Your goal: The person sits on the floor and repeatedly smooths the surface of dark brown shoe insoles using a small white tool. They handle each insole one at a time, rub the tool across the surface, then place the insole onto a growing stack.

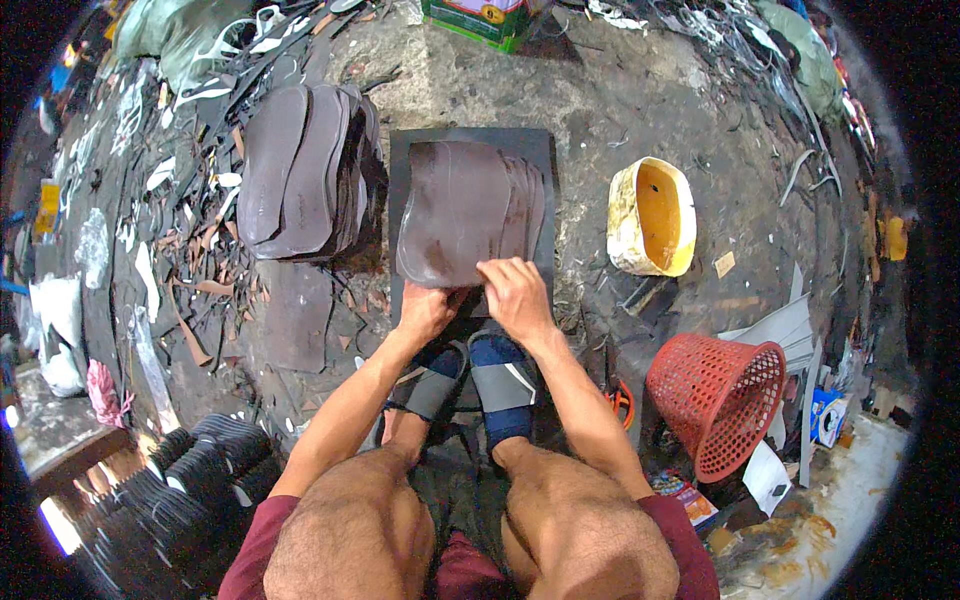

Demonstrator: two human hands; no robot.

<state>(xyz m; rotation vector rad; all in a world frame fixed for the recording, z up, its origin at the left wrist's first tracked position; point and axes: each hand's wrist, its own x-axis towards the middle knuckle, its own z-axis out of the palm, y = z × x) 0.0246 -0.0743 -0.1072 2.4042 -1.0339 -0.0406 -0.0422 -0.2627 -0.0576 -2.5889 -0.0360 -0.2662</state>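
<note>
Several brown sole-shaped sheets lie fanned over one another on a dark square board in front of my feet. My left hand is closed at the near edge of the top sheet, its fingertips hidden beneath it. Bent fingers of my right hand grip the same edge farther right. To the left of the board stands a thick pile of similar brown sheets, stacked unevenly.
A cut-open yellow container stands right of the board. Nearer, a red perforated basket lies tilted. Scraps litter the floor at left, and black ridged pieces are stacked at lower left. A green box sits at the far edge.
</note>
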